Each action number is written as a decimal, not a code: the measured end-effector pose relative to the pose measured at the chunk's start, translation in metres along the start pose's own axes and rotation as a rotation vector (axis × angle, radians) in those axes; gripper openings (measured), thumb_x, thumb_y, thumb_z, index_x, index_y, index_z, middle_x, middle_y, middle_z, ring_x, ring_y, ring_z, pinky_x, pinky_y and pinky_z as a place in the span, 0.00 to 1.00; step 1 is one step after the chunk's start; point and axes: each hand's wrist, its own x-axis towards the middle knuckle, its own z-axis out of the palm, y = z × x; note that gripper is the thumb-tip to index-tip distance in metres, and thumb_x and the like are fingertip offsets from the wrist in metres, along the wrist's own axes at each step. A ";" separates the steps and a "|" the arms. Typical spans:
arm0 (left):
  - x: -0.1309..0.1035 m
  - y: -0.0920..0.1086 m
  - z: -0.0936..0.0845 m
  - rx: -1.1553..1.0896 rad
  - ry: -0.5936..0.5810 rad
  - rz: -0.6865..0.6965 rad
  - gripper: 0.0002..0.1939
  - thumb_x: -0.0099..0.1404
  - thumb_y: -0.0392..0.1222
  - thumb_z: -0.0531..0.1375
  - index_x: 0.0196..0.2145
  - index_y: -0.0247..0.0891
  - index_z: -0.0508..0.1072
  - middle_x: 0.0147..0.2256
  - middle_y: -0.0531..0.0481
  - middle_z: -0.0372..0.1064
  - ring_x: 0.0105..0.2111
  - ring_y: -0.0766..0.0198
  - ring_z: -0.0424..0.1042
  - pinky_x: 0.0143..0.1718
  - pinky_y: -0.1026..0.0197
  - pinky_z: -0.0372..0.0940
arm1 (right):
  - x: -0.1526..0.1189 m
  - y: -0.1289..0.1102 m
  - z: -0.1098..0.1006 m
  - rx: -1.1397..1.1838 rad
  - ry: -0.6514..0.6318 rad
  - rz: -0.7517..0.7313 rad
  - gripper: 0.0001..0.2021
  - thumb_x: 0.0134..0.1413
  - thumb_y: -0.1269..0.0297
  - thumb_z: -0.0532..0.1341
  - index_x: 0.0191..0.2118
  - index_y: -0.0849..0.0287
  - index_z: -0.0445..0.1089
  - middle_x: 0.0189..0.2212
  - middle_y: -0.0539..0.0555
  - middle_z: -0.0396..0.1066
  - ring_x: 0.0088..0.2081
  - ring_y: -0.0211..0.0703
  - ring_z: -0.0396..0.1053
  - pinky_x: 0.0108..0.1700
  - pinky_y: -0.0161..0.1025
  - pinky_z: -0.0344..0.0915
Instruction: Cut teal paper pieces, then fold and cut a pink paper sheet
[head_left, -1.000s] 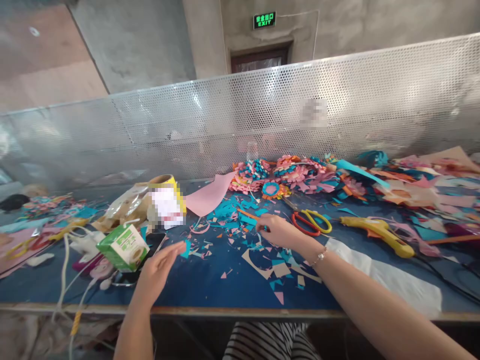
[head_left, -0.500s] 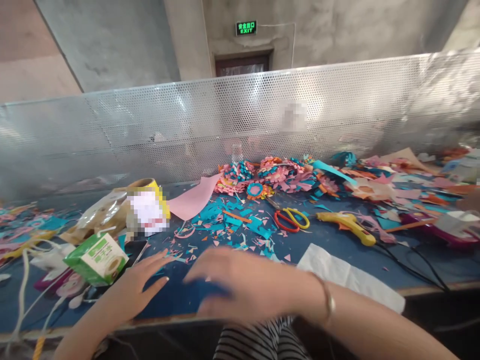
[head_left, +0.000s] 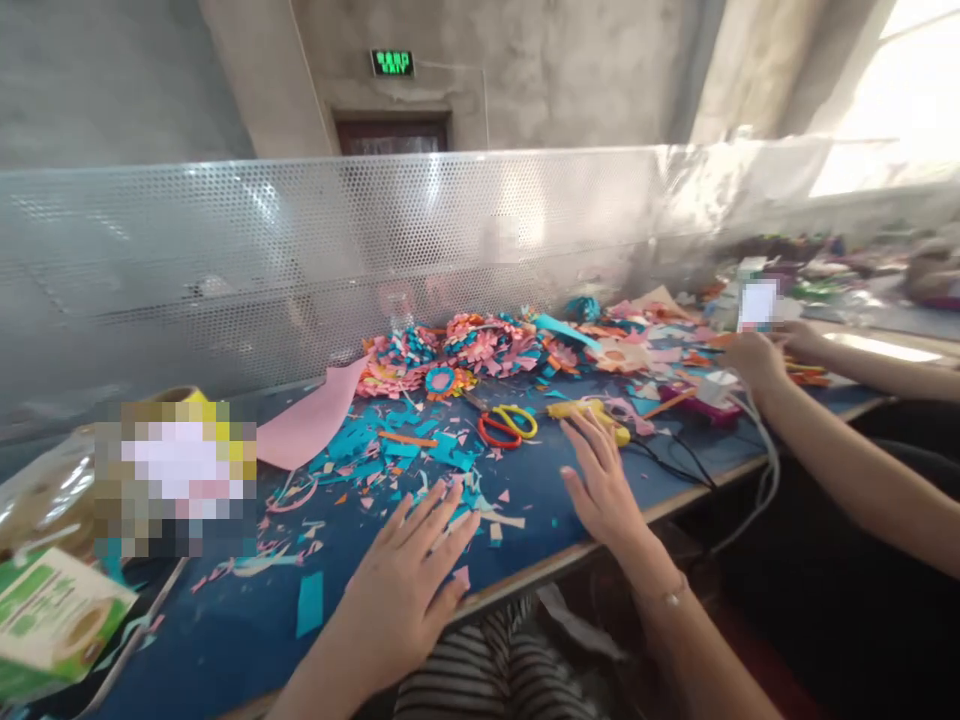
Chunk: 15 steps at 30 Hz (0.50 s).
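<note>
My left hand [head_left: 397, 590] is held over the near part of the blue table [head_left: 247, 640], fingers spread, holding nothing; blue and pink paper scraps [head_left: 397, 450] lie beyond it. My right hand [head_left: 604, 490] has its fingers stretched toward the yellow glue gun [head_left: 574, 409]. The fingertips overlap the glue gun in view; whether they touch it I cannot tell. To the left of the glue gun lie scissors [head_left: 501, 432] with one red and one yellow handle. Behind them is a heap of pink, blue and orange paper flowers [head_left: 480, 345].
A perforated metal panel [head_left: 300, 240] runs along the back. At left stand a green-and-white carton [head_left: 67, 620] and a yellow tape roll [head_left: 196, 395]. A co-worker's hands [head_left: 757, 355] are at the right, near a purple holder [head_left: 701, 400]. White paper [head_left: 581, 622] hangs below the table edge.
The view has turned right, bringing a co-worker's arms in. My right hand has moved right, to the glue gun. The white paper has slipped off the table edge. My left hand has spread over the scraps.
</note>
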 end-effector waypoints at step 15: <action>-0.076 -0.023 -0.031 -0.206 -0.027 -0.178 0.24 0.62 0.43 0.54 0.55 0.57 0.61 0.50 0.52 0.68 0.47 0.60 0.69 0.45 0.60 0.68 | 0.008 -0.027 0.035 0.209 -0.366 -0.184 0.19 0.54 0.68 0.53 0.52 0.53 0.63 0.52 0.60 0.63 0.56 0.51 0.60 0.55 0.57 0.60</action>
